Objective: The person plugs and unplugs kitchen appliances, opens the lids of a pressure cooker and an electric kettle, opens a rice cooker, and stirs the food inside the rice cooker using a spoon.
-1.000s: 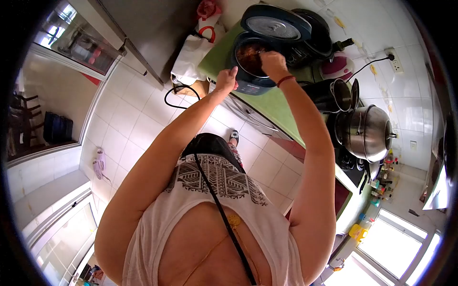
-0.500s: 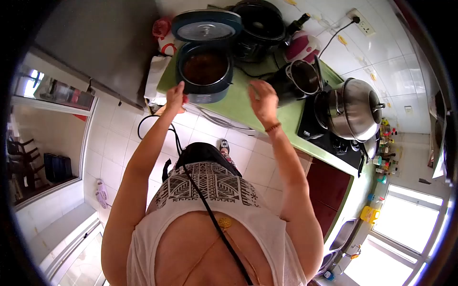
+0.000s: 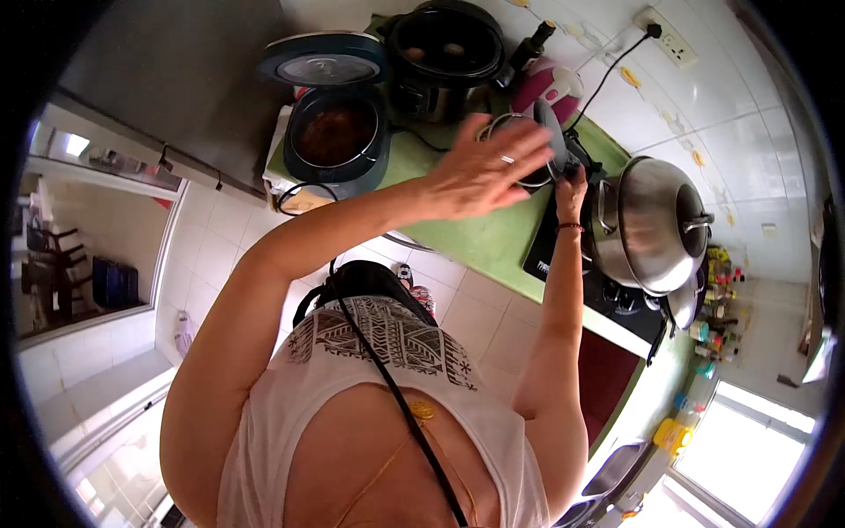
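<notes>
Pot (image 3: 535, 178) is on the counter (image 3: 458, 233), btwn the open rice cooker (image 3: 345, 179) & the big steel pan (image 3: 650, 224). R hand (image 3: 571, 194) is nearer its dark handle (image 3: 574, 160), on the stove side; fingers reach up to it, but can't tell if they're closed round it. Lid (image 3: 551, 136) stands tipped up, long axis running roughly away from the body, just beside R fingertips. L hand (image 3: 484, 172) comes in from the cooker side, palm flat, fingers spread, pinching nothing, pointing twd lid. It hides part of the pot; contact unclear.
</notes>
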`<control>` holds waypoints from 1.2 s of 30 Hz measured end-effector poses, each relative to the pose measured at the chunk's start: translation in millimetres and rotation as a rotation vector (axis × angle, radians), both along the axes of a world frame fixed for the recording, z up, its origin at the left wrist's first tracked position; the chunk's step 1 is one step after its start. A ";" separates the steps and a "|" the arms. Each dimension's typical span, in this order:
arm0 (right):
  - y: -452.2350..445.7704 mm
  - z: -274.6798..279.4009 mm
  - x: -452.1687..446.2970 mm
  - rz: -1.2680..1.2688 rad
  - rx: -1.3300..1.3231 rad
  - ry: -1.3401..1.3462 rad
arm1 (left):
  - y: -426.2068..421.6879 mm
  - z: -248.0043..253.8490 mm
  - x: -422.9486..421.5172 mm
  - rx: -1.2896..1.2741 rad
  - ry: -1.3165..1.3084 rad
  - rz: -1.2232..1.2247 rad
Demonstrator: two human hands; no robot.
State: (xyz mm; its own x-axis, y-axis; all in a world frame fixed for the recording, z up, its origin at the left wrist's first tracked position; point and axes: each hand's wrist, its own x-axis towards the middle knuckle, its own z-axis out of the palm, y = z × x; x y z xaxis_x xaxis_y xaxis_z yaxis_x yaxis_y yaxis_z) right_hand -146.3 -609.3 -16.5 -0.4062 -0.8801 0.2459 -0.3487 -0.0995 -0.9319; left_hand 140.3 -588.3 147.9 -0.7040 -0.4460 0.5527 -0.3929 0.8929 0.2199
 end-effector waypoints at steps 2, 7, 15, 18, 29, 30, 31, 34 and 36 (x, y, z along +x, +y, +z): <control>10.3 36.0 16.2 0.025 0.013 -0.053 | -12.7 -16.5 -26.4 -0.060 -0.004 -0.026; 23.9 45.8 0.6 0.285 0.280 -0.051 | -25.7 -54.2 -15.2 0.015 -0.205 0.066; 49.6 36.8 29.1 0.258 0.228 -0.213 | -19.2 -73.3 0.7 0.130 -0.166 0.148; 52.4 28.7 52.7 0.158 0.061 -0.255 | -13.0 -79.0 36.1 0.244 -0.047 0.220; 53.2 84.6 103.1 0.182 0.042 -0.280 | 25.3 -99.1 168.1 1.582 0.814 0.670; 50.6 91.8 108.7 0.192 0.046 -0.219 | 28.0 -102.6 175.2 1.577 0.829 0.698; 46.4 94.9 114.1 0.216 0.040 -0.244 | 29.6 -105.0 183.1 1.571 0.843 0.726; 33.9 107.3 134.5 0.269 0.084 -0.103 | 34.8 -99.9 204.8 1.533 0.907 0.669; 24.6 116.5 150.7 0.306 0.101 -0.072 | 39.5 -90.2 218.0 1.526 0.987 0.633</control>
State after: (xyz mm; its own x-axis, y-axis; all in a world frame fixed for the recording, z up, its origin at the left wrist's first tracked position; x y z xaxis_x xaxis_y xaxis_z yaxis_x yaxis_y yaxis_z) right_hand 4.4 -584.7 100.1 -0.1326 -0.9824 0.1314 -0.2498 -0.0951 -0.9636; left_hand 358.3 -548.9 57.7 0.0013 -0.8917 -0.4526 0.1996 -0.4433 0.8739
